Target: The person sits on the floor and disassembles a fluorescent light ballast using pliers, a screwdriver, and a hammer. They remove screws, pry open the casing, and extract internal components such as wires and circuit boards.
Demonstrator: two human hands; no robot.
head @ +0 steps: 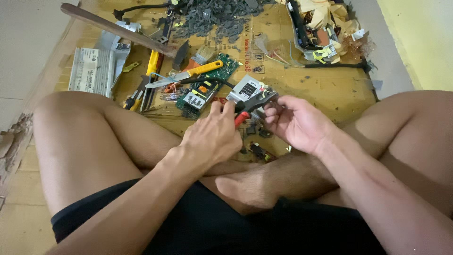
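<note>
The red-handled pliers (251, 106) sat in the grip of the left hand (213, 137), their handles low at seven o'clock and their dark jaws pointing up toward two o'clock. The jaws met a small dark part, too small to make out, pinched in the fingertips of the right hand (296, 123), just above the crossed legs.

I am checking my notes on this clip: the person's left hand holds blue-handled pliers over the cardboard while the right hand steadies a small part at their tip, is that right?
Not quite: the head view shows the pliers have red and black handles, not blue. The rest stands: the left hand holds them over the cardboard, and the right hand steadies something small at their tip.
</note>
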